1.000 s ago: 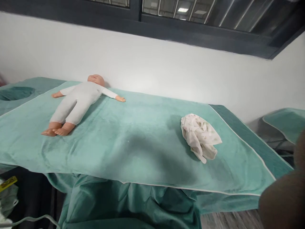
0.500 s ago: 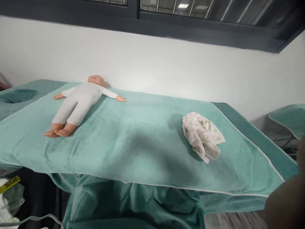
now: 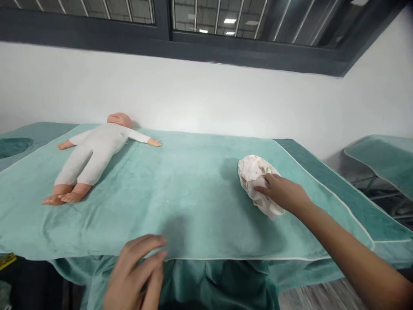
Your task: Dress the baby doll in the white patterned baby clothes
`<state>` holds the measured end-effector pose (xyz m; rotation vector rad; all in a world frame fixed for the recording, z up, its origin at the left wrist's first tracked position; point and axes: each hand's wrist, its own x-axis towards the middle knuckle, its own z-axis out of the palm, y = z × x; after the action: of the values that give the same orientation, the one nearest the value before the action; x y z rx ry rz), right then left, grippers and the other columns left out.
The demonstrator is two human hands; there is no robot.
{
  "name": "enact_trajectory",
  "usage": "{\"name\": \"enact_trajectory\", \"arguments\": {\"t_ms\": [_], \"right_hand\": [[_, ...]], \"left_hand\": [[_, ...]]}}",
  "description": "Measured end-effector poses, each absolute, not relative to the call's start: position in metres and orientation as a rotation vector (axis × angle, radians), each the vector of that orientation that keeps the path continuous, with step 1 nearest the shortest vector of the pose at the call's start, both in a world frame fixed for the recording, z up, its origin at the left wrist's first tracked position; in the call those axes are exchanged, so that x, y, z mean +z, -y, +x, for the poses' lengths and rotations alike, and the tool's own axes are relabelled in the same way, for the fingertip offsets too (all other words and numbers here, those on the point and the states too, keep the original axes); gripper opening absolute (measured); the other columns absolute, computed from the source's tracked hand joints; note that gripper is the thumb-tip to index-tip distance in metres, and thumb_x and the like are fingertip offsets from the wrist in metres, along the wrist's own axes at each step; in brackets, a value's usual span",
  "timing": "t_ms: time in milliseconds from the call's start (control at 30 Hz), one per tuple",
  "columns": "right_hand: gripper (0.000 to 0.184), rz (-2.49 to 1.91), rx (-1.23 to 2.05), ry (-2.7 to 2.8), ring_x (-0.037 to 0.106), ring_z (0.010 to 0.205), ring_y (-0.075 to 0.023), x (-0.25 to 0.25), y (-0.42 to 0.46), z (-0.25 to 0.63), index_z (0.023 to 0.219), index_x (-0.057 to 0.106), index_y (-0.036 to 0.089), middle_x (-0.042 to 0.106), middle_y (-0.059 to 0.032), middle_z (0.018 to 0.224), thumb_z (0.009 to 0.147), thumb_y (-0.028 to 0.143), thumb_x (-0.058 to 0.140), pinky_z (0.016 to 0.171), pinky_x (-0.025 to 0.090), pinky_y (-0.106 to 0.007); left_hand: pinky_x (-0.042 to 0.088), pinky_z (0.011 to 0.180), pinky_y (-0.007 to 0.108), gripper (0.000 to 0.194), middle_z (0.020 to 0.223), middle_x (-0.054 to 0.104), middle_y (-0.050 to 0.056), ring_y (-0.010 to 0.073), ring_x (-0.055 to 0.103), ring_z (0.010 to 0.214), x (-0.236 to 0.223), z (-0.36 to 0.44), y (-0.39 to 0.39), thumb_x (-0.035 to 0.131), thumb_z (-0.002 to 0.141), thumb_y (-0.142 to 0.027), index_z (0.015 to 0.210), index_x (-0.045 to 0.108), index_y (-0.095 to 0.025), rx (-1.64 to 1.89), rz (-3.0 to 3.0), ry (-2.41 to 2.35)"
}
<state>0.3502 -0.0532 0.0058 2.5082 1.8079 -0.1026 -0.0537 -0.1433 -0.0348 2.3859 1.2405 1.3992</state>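
Note:
On the right part of the green-covered bed lies a crumpled small garment (image 3: 254, 170), white with a faint print. My right hand (image 3: 282, 189) reaches in from the right, its thumb and fingers closed on the garment's folds; the far fingertips are hidden. My left hand (image 3: 137, 273) is over the front edge of the bed, fingers apart and bent a little, holding nothing. Far to the left, a baby doll (image 3: 100, 144) in a white bodysuit lies on its back with arms spread, well away from both hands.
A pale green cover (image 3: 190, 172) with white piping lies over the bed (image 3: 319, 176), against a white wall (image 3: 200, 94) under a dark window frame (image 3: 206, 49). Another green-covered surface (image 3: 383, 155) stands at the right. A yellow label (image 3: 7, 261) shows at lower left.
My right hand has come in from the right edge onto the garment. My left hand has come into view at the bottom. The view has shifted slightly; the doll lies as before.

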Motion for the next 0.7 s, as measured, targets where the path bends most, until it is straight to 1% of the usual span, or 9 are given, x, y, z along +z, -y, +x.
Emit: {"name": "enact_trajectory", "arguments": {"t_ms": [67, 167, 267, 333, 400, 467, 567, 633, 700], "right_hand": [[0.04, 2.498, -0.119, -1.824, 0.06, 0.075, -0.0233, -0.002, 0.059, 0.359, 0.086, 0.058, 0.022, 0.065, -0.0081, 0.092, 0.088, 0.059, 0.042, 0.056, 0.035, -0.031], [0.039, 2.551, -0.137, -1.927, 0.054, 0.065, -0.018, 0.0, 0.063, 0.364, 0.071, 0.05, 0.021, 0.062, -0.0042, 0.078, 0.091, 0.052, 0.037, 0.053, 0.029, -0.028], [0.035, 2.727, -0.193, -2.121, 0.051, 0.064, -0.0158, 0.006, 0.061, 0.364, 0.067, 0.047, 0.021, 0.059, -0.0019, 0.073, 0.09, 0.047, 0.042, 0.055, 0.033, -0.027], [0.031, 2.877, -0.363, -2.248, 0.052, 0.066, -0.0155, 0.009, 0.061, 0.358, 0.072, 0.052, 0.021, 0.06, -0.0011, 0.074, 0.089, 0.047, 0.047, 0.059, 0.038, -0.027], [0.03, 2.914, -0.572, -2.447, 0.055, 0.073, -0.0161, 0.01, 0.063, 0.343, 0.079, 0.056, 0.021, 0.062, -0.0015, 0.081, 0.09, 0.047, 0.048, 0.067, 0.043, -0.027], [0.028, 2.726, -0.732, -2.784, 0.057, 0.083, -0.017, 0.012, 0.071, 0.321, 0.081, 0.056, 0.02, 0.062, -0.0031, 0.089, 0.093, 0.045, 0.047, 0.078, 0.045, -0.028], [0.022, 2.129, -0.953, -3.219, 0.058, 0.098, -0.0172, 0.015, 0.09, 0.281, 0.082, 0.055, 0.02, 0.061, -0.0054, 0.1, 0.096, 0.035, 0.047, 0.09, 0.046, -0.03], [0.016, 1.676, -1.11, -3.317, 0.057, 0.108, -0.0175, 0.017, 0.105, 0.257, 0.085, 0.057, 0.021, 0.062, -0.0065, 0.109, 0.096, 0.029, 0.049, 0.095, 0.046, -0.031], [0.01, 1.346, -1.239, -3.301, 0.056, 0.114, -0.0177, 0.02, 0.118, 0.241, 0.086, 0.058, 0.021, 0.062, -0.0052, 0.114, 0.094, 0.023, 0.053, 0.103, 0.044, -0.033]], "left_hand": [[0.054, 0.085, 0.029, 0.021, 0.106, 0.065, 0.006, 0.0163, 0.062, 0.101, -0.044, -0.042, 0.13, 0.051, 0.09, -0.011, 0.106, 0.061, -0.022, 1.377, 2.368, -1.211], [0.054, 0.085, 0.029, 0.02, 0.108, 0.066, 0.006, 0.0175, 0.063, 0.102, -0.065, -0.027, 0.118, 0.049, 0.091, -0.016, 0.107, 0.06, -0.022, 1.26, 2.242, -1.255], [0.053, 0.088, 0.034, 0.02, 0.112, 0.066, 0.008, 0.0203, 0.063, 0.104, -0.083, -0.013, 0.112, 0.048, 0.093, -0.027, 0.107, 0.063, -0.023, 1.063, 2.025, -1.311], [0.052, 0.09, 0.035, 0.023, 0.111, 0.066, 0.008, 0.0208, 0.063, 0.102, -0.088, 0.001, 0.106, 0.048, 0.093, -0.033, 0.105, 0.065, -0.023, 0.968, 1.871, -1.289], [0.049, 0.091, 0.035, 0.024, 0.109, 0.066, 0.007, 0.0206, 0.062, 0.101, -0.086, 0.02, 0.098, 0.051, 0.092, -0.037, 0.106, 0.065, -0.023, 0.928, 1.722, -1.229], [0.048, 0.091, 0.035, 0.031, 0.112, 0.066, 0.008, 0.0202, 0.062, 0.101, -0.079, 0.042, 0.089, 0.057, 0.088, -0.04, 0.113, 0.062, -0.023, 0.928, 1.546, -1.144], [0.047, 0.092, 0.034, 0.058, 0.122, 0.062, 0.01, 0.0196, 0.062, 0.101, -0.065, 0.068, 0.077, 0.069, 0.08, -0.043, 0.13, 0.05, -0.023, 0.934, 1.171, -0.925], [0.048, 0.091, 0.033, 0.063, 0.123, 0.063, 0.01, 0.0198, 0.063, 0.101, -0.055, 0.077, 0.075, 0.064, 0.081, -0.053, 0.135, 0.046, -0.023, 0.902, 0.875, -0.765], [0.05, 0.086, 0.032, 0.065, 0.117, 0.066, 0.011, 0.0206, 0.065, 0.098, -0.048, 0.08, 0.075, 0.05, 0.085, -0.065, 0.134, 0.049, -0.022, 0.858, 0.628, -0.662]]}}
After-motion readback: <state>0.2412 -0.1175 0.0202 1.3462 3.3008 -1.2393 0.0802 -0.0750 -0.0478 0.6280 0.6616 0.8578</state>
